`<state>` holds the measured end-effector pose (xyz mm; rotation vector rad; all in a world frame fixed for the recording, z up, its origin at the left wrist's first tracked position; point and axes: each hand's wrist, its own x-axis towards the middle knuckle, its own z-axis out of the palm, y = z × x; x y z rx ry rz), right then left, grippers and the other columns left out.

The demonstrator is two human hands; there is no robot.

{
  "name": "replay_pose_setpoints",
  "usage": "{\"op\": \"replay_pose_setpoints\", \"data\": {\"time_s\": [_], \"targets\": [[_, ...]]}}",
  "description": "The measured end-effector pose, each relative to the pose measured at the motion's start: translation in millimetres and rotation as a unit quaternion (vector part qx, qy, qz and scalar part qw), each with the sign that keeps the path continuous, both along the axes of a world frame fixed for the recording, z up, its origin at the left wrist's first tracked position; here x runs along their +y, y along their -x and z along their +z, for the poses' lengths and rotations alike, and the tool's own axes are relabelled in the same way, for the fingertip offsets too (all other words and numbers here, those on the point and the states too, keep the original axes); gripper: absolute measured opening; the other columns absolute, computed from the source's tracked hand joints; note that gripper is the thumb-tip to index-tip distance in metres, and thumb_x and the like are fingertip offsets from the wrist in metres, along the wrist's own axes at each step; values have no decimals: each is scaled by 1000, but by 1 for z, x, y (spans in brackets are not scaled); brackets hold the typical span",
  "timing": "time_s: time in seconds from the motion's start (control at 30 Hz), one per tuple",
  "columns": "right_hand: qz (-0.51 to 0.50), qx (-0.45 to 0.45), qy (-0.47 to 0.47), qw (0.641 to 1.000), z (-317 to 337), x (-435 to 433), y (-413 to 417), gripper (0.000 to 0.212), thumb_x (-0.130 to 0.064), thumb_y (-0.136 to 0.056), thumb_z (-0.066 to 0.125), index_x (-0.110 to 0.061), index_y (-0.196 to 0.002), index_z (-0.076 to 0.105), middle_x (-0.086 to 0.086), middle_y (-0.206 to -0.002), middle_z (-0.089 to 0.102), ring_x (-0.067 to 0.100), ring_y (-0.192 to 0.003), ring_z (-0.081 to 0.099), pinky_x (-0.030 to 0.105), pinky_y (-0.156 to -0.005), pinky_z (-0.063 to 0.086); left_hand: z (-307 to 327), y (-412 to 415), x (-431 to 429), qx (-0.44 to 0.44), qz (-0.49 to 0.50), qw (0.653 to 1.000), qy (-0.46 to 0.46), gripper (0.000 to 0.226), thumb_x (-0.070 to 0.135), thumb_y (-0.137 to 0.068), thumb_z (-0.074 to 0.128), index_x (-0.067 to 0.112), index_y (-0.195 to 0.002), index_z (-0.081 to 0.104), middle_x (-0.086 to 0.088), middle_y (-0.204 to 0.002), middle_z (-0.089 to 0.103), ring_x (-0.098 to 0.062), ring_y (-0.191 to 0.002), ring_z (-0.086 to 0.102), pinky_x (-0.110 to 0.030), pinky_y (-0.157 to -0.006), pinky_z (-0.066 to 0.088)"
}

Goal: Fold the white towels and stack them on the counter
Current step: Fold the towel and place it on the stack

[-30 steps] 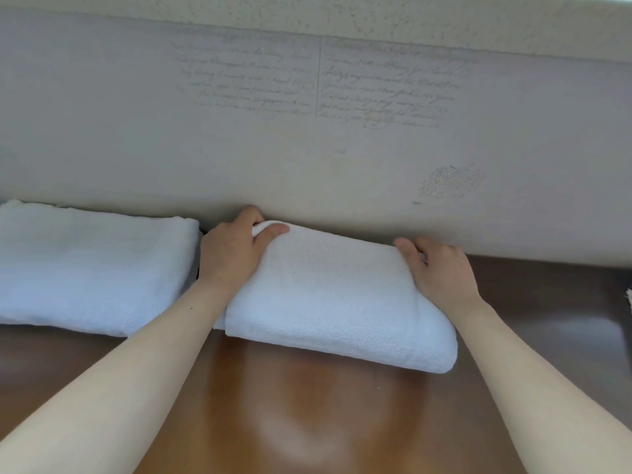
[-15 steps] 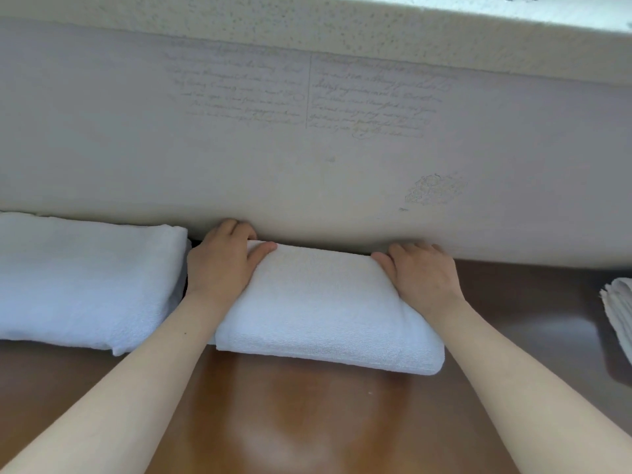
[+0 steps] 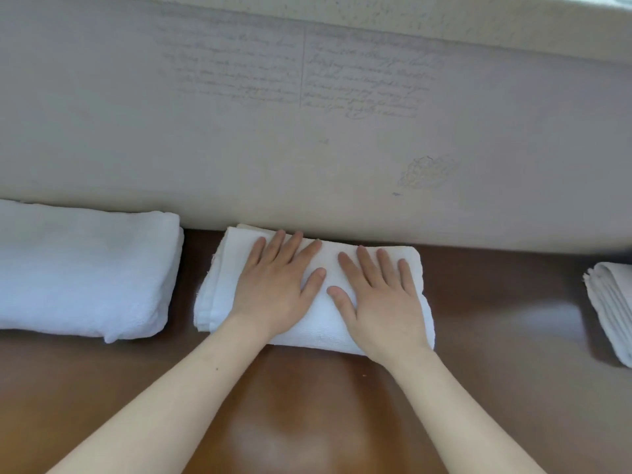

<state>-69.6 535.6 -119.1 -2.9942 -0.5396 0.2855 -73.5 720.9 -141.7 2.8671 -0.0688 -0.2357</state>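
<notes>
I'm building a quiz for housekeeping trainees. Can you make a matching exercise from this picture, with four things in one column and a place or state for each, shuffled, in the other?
Things:
1. left towel
2. middle towel
3. right towel
4. counter

Places or states:
a. brown and glossy
b. pressed flat under the left hand and right hand
c. cut off at the picture's right edge
d. cut off at the picture's left edge

Pairs: 1-d, 2-b, 3-c, 4-a
</notes>
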Motion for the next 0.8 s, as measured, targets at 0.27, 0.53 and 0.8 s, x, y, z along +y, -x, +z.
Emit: {"op": "replay_pose_setpoints", "data": {"time_s": [0.27, 0.53, 0.8], "targets": [[-87, -4, -10, 996, -15, -28, 2, 71, -70, -92, -4, -41, -155, 8, -9, -166, 2, 12, -151, -7, 52, -122, 3, -6, 14, 46, 3, 49, 999, -10, 69, 67, -94, 5, 40, -157, 11, 8, -167, 6, -15, -153, -7, -40, -124, -4], [-66, -25, 17, 997, -17, 0, 8, 64, -65, -96, 2, -41, -156, 4, -7, -166, 5, 22, -152, -6, 64, -116, -4, 0, 39, 1, -72, 9, 997, -8, 67, 63, -99, 10, 33, -157, 24, -3, -166, 15, -23, -154, 3, -44, -124, 1], [-100, -6, -77, 992, -24, -14, 6, 59, -59, -97, 9, -44, -154, 9, -12, -165, -2, 4, -149, -12, 65, -114, 10, -14, 36, 20, -48, 15, 999, -8, 74, 73, -92, 7, 39, -158, 11, 7, -167, 1, -17, -153, -10, -46, -124, -4]]}}
